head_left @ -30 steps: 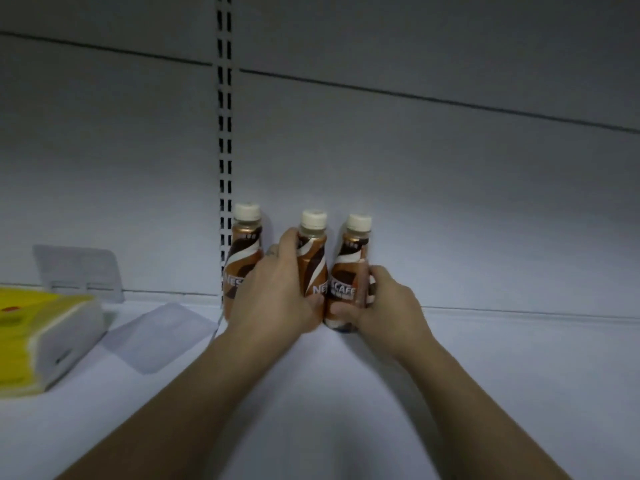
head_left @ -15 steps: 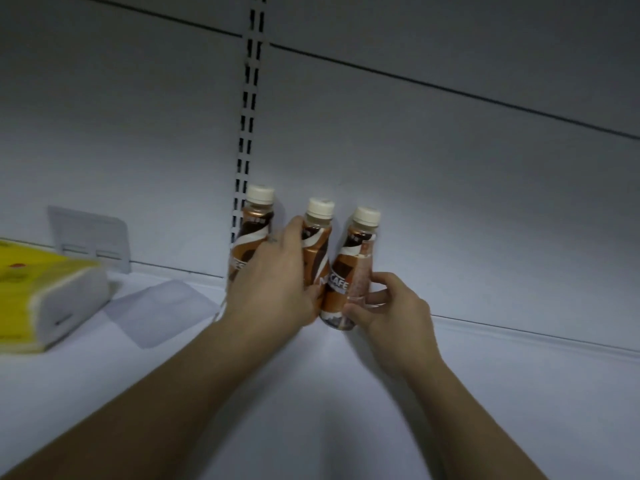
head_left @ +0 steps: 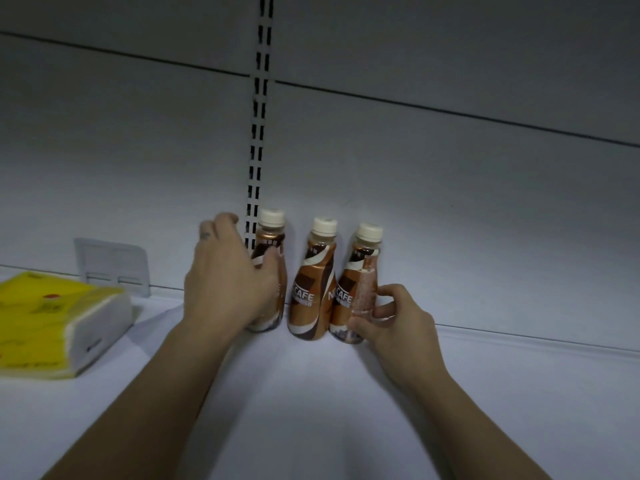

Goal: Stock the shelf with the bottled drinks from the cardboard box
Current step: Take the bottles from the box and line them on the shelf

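Standing along the back edge of the shelf (head_left: 311, 393) are three bottles. I am wrapping my left hand (head_left: 228, 282) around the left bottle (head_left: 272, 271), and my right hand (head_left: 398, 327) is pinching the right bottle (head_left: 360, 282) low down. The middle bottle (head_left: 315, 282) is standing free between them, while a yellow pack (head_left: 48, 320) is lying near the shelf's left edge.

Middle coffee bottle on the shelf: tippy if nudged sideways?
Probably somewhat. The middle bottle is tall with a narrow neck, and already looks slightly tilted. It stands free between its neighbours, neither hand on it, so a push would likely knock it into one of them. The glossy sleeve label may be slippery.
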Demonstrator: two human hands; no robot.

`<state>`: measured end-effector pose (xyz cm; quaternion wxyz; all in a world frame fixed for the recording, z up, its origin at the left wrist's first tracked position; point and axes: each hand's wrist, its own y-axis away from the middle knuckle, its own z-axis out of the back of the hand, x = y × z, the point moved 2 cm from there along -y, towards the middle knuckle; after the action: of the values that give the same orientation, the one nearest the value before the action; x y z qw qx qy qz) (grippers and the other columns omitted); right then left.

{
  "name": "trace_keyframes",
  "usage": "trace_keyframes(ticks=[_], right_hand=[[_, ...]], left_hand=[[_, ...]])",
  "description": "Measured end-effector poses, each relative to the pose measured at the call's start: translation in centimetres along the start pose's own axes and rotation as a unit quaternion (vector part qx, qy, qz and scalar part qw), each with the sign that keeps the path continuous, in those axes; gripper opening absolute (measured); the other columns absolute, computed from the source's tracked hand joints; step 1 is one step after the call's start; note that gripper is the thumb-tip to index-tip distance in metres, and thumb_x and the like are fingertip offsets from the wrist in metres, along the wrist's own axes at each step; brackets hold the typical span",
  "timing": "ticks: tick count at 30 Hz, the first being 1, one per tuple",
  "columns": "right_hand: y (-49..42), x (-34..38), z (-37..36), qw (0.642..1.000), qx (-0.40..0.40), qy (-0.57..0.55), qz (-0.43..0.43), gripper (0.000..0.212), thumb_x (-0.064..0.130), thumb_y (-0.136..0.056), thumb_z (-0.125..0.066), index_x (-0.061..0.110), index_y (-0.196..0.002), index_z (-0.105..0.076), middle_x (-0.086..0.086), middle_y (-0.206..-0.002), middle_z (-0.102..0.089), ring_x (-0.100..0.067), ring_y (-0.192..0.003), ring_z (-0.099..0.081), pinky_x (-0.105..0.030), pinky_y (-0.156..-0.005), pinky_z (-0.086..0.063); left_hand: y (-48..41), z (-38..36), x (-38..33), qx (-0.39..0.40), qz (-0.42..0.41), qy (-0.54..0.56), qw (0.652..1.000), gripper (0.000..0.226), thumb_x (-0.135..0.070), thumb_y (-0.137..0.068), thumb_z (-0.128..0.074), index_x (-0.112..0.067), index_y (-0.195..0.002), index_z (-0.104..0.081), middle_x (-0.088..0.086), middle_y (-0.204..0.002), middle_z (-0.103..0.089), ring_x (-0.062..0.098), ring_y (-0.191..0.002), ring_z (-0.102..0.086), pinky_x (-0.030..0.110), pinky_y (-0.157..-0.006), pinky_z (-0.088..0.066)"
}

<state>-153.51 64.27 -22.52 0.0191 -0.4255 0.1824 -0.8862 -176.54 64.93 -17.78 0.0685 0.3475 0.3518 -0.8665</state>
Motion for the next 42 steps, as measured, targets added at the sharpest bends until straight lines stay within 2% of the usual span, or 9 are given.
trace_keyframes(ticks=[3,5,11,17,22,25,30,35,42], right_hand=[[0.4,0.6,-0.3,1.000,-0.008,0.011,-0.004,0.049,0.035,-0.075,-0.081,0.035,-0.111,-0.047,0.016,-0.089,-0.063,0.002,-0.077,-0.062,-0.014,-0.062,-0.044],[0.7,1.2,-0.6,0.999,-0.016,0.032,0.001,0.050,0.042,-0.073,-0.081,0.036,-0.107,-0.044,0.018,-0.086,-0.060,0.003,-0.073,-0.060,-0.013,-0.059,-0.042],[0.5,2.3,-1.9,0.995,-0.050,0.080,0.008,0.047,0.049,-0.072,-0.079,0.035,-0.094,-0.040,0.014,-0.084,-0.059,-0.009,-0.076,-0.063,-0.018,-0.056,-0.042],[0.3,2.6,-2.2,0.992,-0.046,0.117,0.002,0.051,0.054,-0.069,-0.079,0.032,-0.093,-0.039,0.010,-0.087,-0.061,-0.014,-0.078,-0.064,-0.027,-0.062,-0.049],[0.6,3.2,-1.4,0.993,0.019,0.114,-0.032,0.060,0.057,-0.063,-0.079,0.029,-0.103,-0.044,0.005,-0.100,-0.065,-0.014,-0.083,-0.062,-0.031,-0.069,-0.052],[1.2,3.4,-0.4,0.990,0.022,0.131,-0.049,0.079,0.062,-0.063,-0.076,0.023,-0.123,-0.045,0.000,-0.120,-0.060,-0.018,-0.100,-0.059,-0.030,-0.072,-0.045],[3.2,4.2,4.2,0.985,-0.019,0.172,-0.017,0.101,0.064,-0.070,-0.073,0.020,-0.149,-0.027,-0.005,-0.147,-0.043,-0.022,-0.132,-0.044,-0.038,-0.102,-0.043],[7.9,2.6,11.2,0.950,-0.096,0.298,0.000,0.097,0.070,-0.073,-0.063,0.025,-0.150,-0.026,-0.003,-0.150,-0.040,-0.025,-0.136,-0.039,-0.043,-0.113,-0.030],[17.5,-4.1,20.2,0.907,-0.143,0.387,-0.084,0.098,0.074,-0.073,-0.057,0.034,-0.152,-0.017,-0.003,-0.161,-0.021,-0.019,-0.148,-0.014,-0.052,-0.120,-0.004]], left_hand=[[0.7,-1.4,1.0,0.152,0.047,-0.014,0.987,0.092,-0.063,-0.062,-0.073,-0.023,-0.133,-0.031,0.008,-0.129,-0.041,0.029,-0.113,-0.052,0.048,-0.093,-0.045],[1.6,-2.2,0.8,0.181,0.044,0.009,0.982,0.112,-0.071,-0.047,-0.076,-0.026,-0.136,-0.025,0.006,-0.131,-0.041,0.028,-0.120,-0.047,0.049,-0.096,-0.044],[1.7,-2.8,1.1,0.141,0.035,0.015,0.989,0.109,-0.064,-0.049,-0.081,-0.022,-0.133,-0.027,0.005,-0.126,-0.046,0.027,-0.117,-0.048,0.046,-0.088,-0.046],[1.5,-2.5,1.2,0.166,0.032,0.040,0.985,0.121,-0.058,-0.049,-0.085,-0.019,-0.141,-0.017,0.010,-0.131,-0.042,0.032,-0.122,-0.043,0.050,-0.095,-0.043],[1.7,-1.9,0.9,0.181,0.036,0.052,0.981,0.133,-0.056,-0.053,-0.084,-0.017,-0.149,0.000,0.017,-0.144,-0.033,0.037,-0.131,-0.035,0.053,-0.101,-0.039],[1.8,-0.9,0.0,0.145,0.020,0.008,0.989,0.133,-0.061,-0.057,-0.079,-0.013,-0.150,0.004,0.017,-0.151,-0.023,0.036,-0.137,-0.025,0.054,-0.103,-0.034],[4.0,0.9,-4.0,0.003,-0.142,0.016,0.990,0.093,-0.057,-0.071,-0.068,-0.014,-0.142,-0.026,0.014,-0.147,-0.032,0.032,-0.136,-0.022,0.050,-0.106,-0.032],[10.5,-1.4,-9.8,0.183,-0.358,0.032,0.915,0.072,-0.062,-0.082,-0.052,-0.025,-0.142,-0.035,-0.001,-0.147,-0.038,0.018,-0.136,-0.027,0.036,-0.111,-0.027],[19.4,-3.9,-18.4,0.290,-0.484,0.080,0.822,0.073,-0.065,-0.082,-0.047,-0.026,-0.143,-0.034,-0.006,-0.144,-0.042,0.014,-0.133,-0.032,0.033,-0.107,-0.029]])
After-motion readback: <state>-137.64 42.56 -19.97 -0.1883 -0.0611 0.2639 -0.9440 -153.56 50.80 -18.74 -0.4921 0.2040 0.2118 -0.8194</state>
